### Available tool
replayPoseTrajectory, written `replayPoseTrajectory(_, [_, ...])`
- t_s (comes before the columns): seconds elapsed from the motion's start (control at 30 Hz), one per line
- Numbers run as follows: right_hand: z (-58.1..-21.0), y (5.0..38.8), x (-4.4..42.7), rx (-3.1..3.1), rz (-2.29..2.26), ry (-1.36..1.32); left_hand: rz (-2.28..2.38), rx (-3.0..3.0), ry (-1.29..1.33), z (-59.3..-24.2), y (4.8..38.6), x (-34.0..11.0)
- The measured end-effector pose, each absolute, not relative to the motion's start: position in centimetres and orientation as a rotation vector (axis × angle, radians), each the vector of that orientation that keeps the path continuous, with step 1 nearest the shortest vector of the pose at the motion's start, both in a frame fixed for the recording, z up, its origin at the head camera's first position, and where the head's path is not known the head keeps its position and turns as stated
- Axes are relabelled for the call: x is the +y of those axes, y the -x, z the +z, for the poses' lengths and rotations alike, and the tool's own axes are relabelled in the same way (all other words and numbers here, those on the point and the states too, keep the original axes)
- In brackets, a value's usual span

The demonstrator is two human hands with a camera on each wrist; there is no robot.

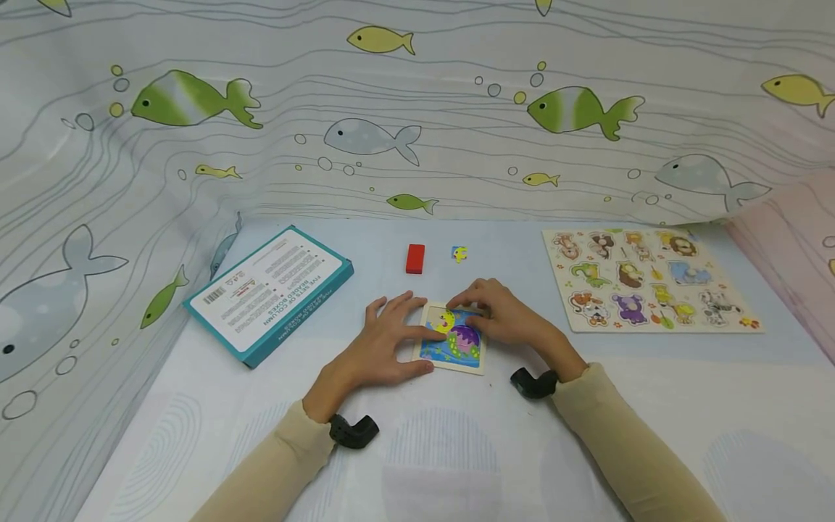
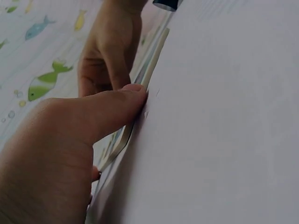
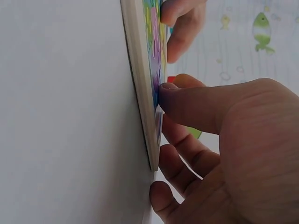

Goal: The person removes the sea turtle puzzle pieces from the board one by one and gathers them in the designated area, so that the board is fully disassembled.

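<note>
A small square jigsaw puzzle in a pale wooden frame lies on the table between both hands. Its picture has a yellow figure and a purple-and-green shape on blue. My left hand rests spread at the left side, index finger across the picture and thumb against the near edge. From the upper right, my right hand pinches a puzzle piece at the board, thumb and fingers bent around it; the piece sits slightly raised and is mostly hidden. Beyond the board lies a loose yellow-and-blue puzzle piece.
A red block lies beyond the puzzle, left of the loose piece. To the left is a teal-and-white box with printed text. An animal peg board lies at the right. Fish-printed cloth rises behind the table.
</note>
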State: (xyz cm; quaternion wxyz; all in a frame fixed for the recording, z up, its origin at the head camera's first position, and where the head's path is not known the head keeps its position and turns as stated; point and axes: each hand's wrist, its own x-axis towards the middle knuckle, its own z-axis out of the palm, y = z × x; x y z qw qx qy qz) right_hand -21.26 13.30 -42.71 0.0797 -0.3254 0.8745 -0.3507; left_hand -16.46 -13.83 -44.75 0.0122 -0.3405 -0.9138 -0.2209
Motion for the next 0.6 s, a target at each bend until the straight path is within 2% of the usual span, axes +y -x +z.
replayPoseTrajectory(0.6, [-42.58,20.79,12.34,2.654,-0.844,1.035,-0.628,-2.865,1.131,-44.65,16.44,-13.90])
